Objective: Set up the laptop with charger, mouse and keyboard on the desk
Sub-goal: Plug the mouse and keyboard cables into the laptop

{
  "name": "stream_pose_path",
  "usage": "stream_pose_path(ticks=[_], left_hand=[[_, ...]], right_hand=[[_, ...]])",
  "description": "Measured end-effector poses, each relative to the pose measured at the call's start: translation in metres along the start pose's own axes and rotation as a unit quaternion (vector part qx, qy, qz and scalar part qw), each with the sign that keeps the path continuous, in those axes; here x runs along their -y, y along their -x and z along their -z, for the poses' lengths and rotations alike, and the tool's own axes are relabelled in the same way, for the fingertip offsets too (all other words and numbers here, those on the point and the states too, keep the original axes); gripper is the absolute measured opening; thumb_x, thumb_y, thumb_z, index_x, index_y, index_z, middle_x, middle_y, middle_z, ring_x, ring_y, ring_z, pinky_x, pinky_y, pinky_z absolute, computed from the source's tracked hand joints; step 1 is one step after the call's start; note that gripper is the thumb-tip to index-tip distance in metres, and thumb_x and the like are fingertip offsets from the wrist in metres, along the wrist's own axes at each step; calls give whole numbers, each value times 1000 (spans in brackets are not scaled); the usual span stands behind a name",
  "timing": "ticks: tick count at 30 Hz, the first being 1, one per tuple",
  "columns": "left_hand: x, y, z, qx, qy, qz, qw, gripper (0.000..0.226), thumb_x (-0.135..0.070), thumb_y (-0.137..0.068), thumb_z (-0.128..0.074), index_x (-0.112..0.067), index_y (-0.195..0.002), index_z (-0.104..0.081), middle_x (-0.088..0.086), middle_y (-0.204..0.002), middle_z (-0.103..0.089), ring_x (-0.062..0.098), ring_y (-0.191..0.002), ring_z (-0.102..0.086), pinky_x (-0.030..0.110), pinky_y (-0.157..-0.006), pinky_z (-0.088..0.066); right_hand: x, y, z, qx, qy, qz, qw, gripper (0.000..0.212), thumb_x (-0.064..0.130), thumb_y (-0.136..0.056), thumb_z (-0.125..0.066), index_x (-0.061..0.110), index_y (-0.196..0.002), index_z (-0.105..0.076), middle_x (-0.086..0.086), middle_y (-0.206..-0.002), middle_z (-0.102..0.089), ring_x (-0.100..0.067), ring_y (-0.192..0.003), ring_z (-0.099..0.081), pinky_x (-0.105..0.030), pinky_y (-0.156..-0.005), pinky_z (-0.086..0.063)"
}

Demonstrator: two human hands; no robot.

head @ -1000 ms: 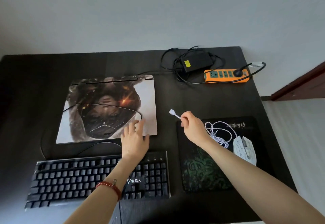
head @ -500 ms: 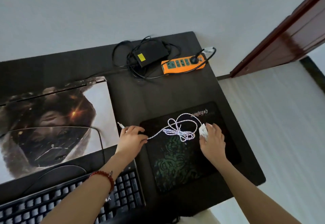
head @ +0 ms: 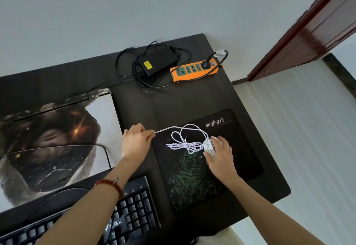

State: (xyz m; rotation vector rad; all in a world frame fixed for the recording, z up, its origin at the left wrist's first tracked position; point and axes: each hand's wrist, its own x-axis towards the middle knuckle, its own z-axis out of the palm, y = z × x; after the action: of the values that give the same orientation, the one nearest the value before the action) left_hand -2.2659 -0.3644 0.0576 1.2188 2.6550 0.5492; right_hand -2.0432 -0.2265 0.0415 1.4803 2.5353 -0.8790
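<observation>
Dark desk (head: 192, 98) against a pale wall is your working surface, its right edge meeting light flooring and a reddish door frame. Your white mouse (head: 211, 146) sits on the black and green mouse pad (head: 192, 183) at the right, under your right hand (head: 219, 158), whose fingers curl over it. Its braided white cable (head: 185, 144) lies looped on the pad and runs taut to your left hand (head: 134, 142), which pinches the cable's end just beside the closed laptop (head: 54, 144). At the near left lies the black keyboard (head: 134, 210), with your left forearm above it. Far back, the black charger brick (head: 156, 60) sits among its coiled cord, next to an orange power strip (head: 194, 70).
</observation>
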Motion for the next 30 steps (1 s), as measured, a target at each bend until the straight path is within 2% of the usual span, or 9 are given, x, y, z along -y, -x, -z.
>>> stream_pose_path(ticks=[4, 9, 12, 16, 21, 23, 25, 27, 30], left_hand=[[-3, -2, 10, 1, 38, -14, 999, 15, -16, -86, -62, -12, -96, -73, 10, -75, -69, 33, -73, -62, 40, -72, -50], [-11, -9, 26, -62, 170, 7, 983, 15, -15, -84, -64, -12, -97, -72, 7, -81, -71, 24, -75, -63, 30, -70, -50], [-12, -17, 36, -92, 216, 1, 972, 8, -10, -81, -69, -10, -88, -72, 7, -80, -71, 20, -70, -65, 24, -69, -50], [-11, -29, 48, -103, 285, 66, 951, 15, -7, -79, -70, -15, -84, -58, -11, -72, -63, 4, -66, -60, 3, -64, -43], [2, -51, 69, -125, 232, 59, 963, 22, -15, -78, -72, -9, -87, -52, -7, -74, -65, 16, -68, -64, 21, -63, -49], [7, -64, 82, -147, 196, 34, 969, 21, -16, -78, -72, -8, -86, -54, 1, -78, -70, 19, -69, -66, 28, -63, -51], [9, -80, 96, -182, 180, 16, 967, 21, -16, -78, -72, -8, -85, -54, 5, -79, -71, 22, -68, -66, 31, -62, -52], [10, -96, 112, -208, 186, 12, 960, 22, -19, -78, -72, -10, -86, -54, 3, -80, -71, 21, -69, -66, 35, -64, -54], [12, -116, 127, -204, 198, 17, 959, 23, -26, -81, -68, -16, -96, -53, -5, -91, -71, 13, -78, -64, 33, -71, -52]], right_hand=[[12, -9, 9, -51, -19, 3, 999, 43, 23, -91, -50, 12, -132, -43, -10, -140, -40, -28, -126, -39, -42, -102, -34], [69, -41, 29, -84, -174, 80, 978, 27, 10, -93, -44, 8, -116, -58, -7, -119, -60, -17, -111, -53, -20, -91, -37], [114, -64, 39, 7, -287, 52, 956, 26, 9, -93, -42, 7, -108, -63, -8, -104, -69, -17, -83, -62, -20, -74, -45], [171, -92, 46, 201, -395, -32, 896, 31, 24, -97, -38, 6, -114, -55, -10, -105, -69, -22, -101, -63, -34, -94, -45], [228, -121, 57, 308, -573, -64, 757, 32, 29, -98, -39, 7, -114, -57, -10, -118, -64, -21, -106, -59, -36, -97, -42], [251, -131, 66, 316, -602, -39, 732, 31, 26, -96, -44, 6, -115, -56, -9, -114, -65, -20, -104, -61, -34, -94, -46], [273, -137, 78, 312, -599, -9, 737, 23, 20, -93, -49, 5, -109, -57, -7, -102, -68, -19, -97, -64, -30, -84, -50], [295, -139, 91, 258, -604, 19, 754, 17, 12, -93, -49, 5, -105, -58, -6, -89, -66, -17, -84, -65, -25, -70, -51], [315, -142, 109, 149, -612, 67, 774, 19, 5, -94, -42, 5, -101, -60, -4, -72, -54, -17, -70, -60, -26, -71, -53]])
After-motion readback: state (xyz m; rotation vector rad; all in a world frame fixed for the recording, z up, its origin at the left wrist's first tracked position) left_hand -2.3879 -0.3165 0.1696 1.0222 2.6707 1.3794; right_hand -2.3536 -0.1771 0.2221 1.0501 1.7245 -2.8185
